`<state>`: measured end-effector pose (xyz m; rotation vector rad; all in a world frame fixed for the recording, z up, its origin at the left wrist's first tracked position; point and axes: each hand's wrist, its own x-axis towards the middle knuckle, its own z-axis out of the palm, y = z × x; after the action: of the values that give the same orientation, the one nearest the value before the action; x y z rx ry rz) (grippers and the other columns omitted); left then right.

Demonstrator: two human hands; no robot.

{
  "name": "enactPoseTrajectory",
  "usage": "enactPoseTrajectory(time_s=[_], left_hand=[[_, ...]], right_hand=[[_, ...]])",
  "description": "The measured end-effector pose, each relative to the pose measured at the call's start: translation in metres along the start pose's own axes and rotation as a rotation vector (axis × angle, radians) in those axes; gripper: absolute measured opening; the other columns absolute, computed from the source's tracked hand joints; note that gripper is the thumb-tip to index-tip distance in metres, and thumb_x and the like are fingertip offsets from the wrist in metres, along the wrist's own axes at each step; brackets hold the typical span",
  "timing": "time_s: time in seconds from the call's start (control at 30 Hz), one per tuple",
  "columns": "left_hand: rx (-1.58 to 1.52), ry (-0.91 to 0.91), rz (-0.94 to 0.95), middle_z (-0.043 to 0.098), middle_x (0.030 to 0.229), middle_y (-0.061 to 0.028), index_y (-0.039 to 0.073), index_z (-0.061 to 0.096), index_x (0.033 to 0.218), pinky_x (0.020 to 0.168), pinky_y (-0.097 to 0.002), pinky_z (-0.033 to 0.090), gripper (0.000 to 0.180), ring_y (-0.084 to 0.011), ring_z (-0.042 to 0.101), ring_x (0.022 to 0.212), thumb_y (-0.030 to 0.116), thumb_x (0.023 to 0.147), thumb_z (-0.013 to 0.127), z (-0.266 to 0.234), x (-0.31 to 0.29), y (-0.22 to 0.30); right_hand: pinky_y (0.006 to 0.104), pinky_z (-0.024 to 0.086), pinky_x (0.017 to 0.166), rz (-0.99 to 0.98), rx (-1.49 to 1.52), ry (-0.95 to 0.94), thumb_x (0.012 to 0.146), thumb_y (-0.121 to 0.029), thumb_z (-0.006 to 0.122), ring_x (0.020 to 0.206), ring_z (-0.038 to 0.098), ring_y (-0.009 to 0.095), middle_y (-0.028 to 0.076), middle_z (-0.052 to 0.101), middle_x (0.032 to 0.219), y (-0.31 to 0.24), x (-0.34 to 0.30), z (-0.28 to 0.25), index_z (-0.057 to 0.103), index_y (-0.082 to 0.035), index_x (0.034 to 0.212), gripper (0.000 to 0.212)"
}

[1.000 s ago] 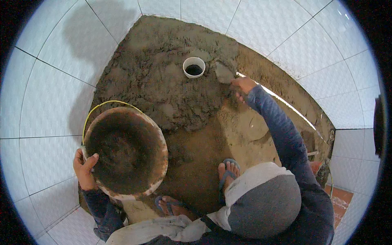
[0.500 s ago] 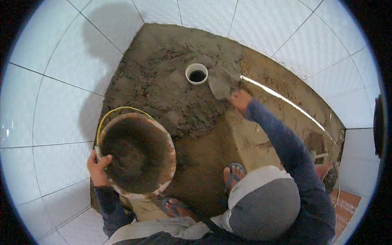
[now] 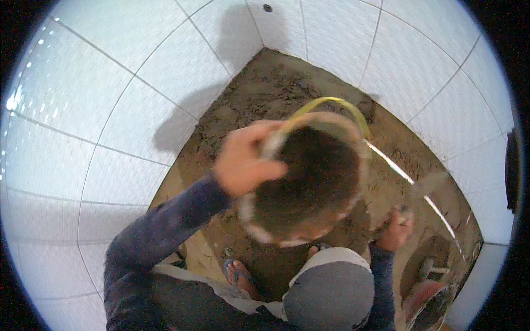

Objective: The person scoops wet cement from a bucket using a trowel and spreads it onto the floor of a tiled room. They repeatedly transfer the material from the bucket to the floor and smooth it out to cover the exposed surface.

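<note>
The mortar bucket (image 3: 306, 220) has swung from eight o'clock to the middle of the view, screening the pipe mouth, and the trowel (image 3: 433, 183) has left the pipe's side, so spreading there is judged paused. The left hand (image 3: 248, 157) has its fingers clamped over the rim at ten o'clock; the right hand (image 3: 396, 229), at the bucket's four o'clock, appears curled around the blurred trowel, whose blade points to one o'clock. The bucket's mouth faces upward, its oval's long axis running from seven to one.

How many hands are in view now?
2: the left hand, holding the bucket by its rim, and the right hand, lower right, with a blurred trowel; no others visible.
</note>
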<state>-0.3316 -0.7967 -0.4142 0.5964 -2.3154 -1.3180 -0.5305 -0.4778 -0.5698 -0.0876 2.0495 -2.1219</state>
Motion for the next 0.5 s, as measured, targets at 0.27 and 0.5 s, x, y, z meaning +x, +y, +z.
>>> enactPoseTrajectory(time_s=[0.27, 0.5], left_hand=[[-0.416, -0.064, -0.295, 0.070, 0.091, -0.0200, -0.004, 0.070, 0.095, 0.076, -0.0386, 0.053, 0.051, -0.0274, 0.067, 0.083, 0.025, 0.054, 0.080, 0.282, 0.073, -0.019], [0.162, -0.837, 0.000, 0.071, 0.091, -0.0153, 0.002, 0.073, 0.100, 0.077, -0.0372, 0.052, 0.074, -0.0274, 0.067, 0.086, 0.060, 0.055, 0.084, 0.280, 0.130, -0.052]], right_hand=[[0.0271, 0.044, 0.044, -0.226, 0.201, -0.027, 0.097, -0.032, 0.051, 0.059, 0.053, 0.014, 0.009, 0.058, 0.085, -0.131, 0.029, 0.005, 0.051, -0.002, 0.118, 0.037], [0.0250, 0.043, 0.047, -0.330, -0.132, -0.213, 0.098, -0.024, 0.050, 0.065, 0.053, 0.013, 0.006, 0.057, 0.088, -0.151, 0.054, 0.045, 0.058, -0.002, 0.116, 0.029]])
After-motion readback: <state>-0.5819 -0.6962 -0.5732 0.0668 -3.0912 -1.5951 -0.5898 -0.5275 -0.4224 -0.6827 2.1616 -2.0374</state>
